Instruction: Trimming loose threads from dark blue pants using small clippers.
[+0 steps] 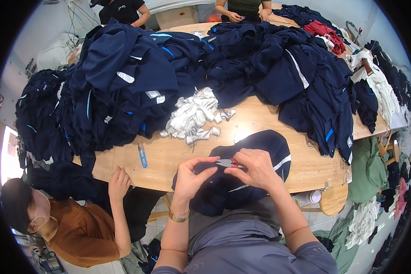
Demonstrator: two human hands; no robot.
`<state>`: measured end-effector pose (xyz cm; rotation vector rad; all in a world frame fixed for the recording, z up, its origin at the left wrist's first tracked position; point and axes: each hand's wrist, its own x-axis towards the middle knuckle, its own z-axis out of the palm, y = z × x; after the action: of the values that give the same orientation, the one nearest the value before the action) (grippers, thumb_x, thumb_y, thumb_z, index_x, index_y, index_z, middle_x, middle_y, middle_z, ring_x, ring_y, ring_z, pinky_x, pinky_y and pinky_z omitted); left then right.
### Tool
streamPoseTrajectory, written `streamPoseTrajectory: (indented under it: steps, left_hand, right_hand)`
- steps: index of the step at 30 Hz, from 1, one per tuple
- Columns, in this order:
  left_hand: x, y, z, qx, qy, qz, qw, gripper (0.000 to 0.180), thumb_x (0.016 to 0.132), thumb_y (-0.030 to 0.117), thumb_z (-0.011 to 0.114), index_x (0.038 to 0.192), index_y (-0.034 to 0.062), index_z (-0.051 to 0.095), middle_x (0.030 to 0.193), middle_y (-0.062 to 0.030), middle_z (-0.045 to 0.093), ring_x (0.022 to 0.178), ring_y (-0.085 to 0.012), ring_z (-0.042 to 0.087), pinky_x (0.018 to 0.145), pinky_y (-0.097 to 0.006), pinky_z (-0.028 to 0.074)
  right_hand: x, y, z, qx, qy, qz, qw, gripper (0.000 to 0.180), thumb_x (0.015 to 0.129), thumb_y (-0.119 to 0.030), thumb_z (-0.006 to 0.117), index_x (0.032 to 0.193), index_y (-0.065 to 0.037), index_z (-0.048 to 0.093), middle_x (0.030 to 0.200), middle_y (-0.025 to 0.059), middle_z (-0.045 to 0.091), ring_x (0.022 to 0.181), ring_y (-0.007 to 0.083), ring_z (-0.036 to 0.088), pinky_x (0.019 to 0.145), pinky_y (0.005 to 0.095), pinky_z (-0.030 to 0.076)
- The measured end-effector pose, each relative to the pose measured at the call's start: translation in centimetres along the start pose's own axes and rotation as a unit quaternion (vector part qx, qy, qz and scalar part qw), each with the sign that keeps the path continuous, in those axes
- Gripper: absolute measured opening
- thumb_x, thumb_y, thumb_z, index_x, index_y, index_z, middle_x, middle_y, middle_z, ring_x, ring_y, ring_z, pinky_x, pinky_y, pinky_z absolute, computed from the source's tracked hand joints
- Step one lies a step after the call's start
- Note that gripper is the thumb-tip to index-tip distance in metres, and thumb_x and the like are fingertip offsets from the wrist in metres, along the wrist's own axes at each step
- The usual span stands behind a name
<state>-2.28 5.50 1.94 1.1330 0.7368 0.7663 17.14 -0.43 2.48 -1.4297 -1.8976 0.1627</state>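
Red-handled thread snips (224, 163) are held level over a dark navy garment piece (260, 145) at the table's front edge. My right hand (255, 168) grips their handle between thumb and fingers. At the blade end, my left hand (192, 176) has its thumb and index finger curled around the tips, one on either side. The navy piece carries a white stripe and hangs over the edge toward my lap. Part of it is hidden beneath my hands.
A pile of white fabric strips (194, 114) lies beyond my hands. Blue thread snips (142, 155) rest to the left. Large navy garment heaps (123, 82) cover the far side. At my left sits a co-worker (84, 223); two more people are across the table (260, 118).
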Motion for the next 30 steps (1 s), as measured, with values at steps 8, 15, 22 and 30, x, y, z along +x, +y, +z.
streamPoseTrajectory:
  steps: [8, 15, 22, 30]
  left_hand:
    - [0.2, 0.5, 0.0, 0.022, -0.017, -0.03, 0.999, 0.023, 0.075, -0.006, 0.065, 0.098, -0.0041, 0.065, 0.096, -0.0106, 0.066, 0.085, -0.0095, 0.059, 0.077, -0.021, 0.048]
    - [0.2, 0.9, 0.0, 0.043, -0.027, -0.035, 0.998, 0.023, 0.074, -0.002, 0.068, 0.097, -0.0039, 0.065, 0.092, -0.0077, 0.066, 0.082, -0.0081, 0.058, 0.074, -0.021, 0.047]
    - [0.1, 0.8, -0.3, 0.069, -0.019, -0.035, 0.997, 0.025, 0.074, -0.001, 0.069, 0.098, -0.0028, 0.065, 0.091, -0.0068, 0.066, 0.08, -0.0077, 0.058, 0.075, -0.02, 0.046]
    - [1.0, 0.4, -1.0, 0.06, 0.012, 0.004, 0.998, 0.029, 0.075, 0.0, 0.068, 0.103, -0.0013, 0.063, 0.1, -0.0081, 0.064, 0.092, -0.0125, 0.058, 0.082, -0.025, 0.045]
  right_hand:
    - [0.2, 0.2, -0.4, -0.001, -0.027, -0.02, 0.999, 0.038, 0.075, -0.043, 0.066, 0.067, -0.008, 0.053, 0.06, 0.005, 0.05, 0.053, 0.0224, 0.053, 0.048, 0.0323, 0.04]
    - [0.6, 0.2, -0.2, 0.012, -0.035, -0.029, 0.999, 0.036, 0.075, -0.041, 0.066, 0.067, -0.008, 0.053, 0.06, 0.0055, 0.05, 0.052, 0.0231, 0.052, 0.047, 0.0321, 0.039]
    - [0.1, 0.6, 0.1, 0.037, -0.02, -0.01, 0.999, 0.035, 0.076, -0.037, 0.068, 0.07, -0.006, 0.054, 0.059, 0.0065, 0.05, 0.05, 0.0227, 0.051, 0.046, 0.0317, 0.039]
    - [-2.6, 3.0, 3.1, 0.373, 0.074, 0.288, 0.879, 0.033, 0.085, -0.028, 0.062, 0.078, -0.002, 0.044, 0.06, 0.0029, 0.043, 0.055, 0.0096, 0.039, 0.051, 0.0254, 0.036]
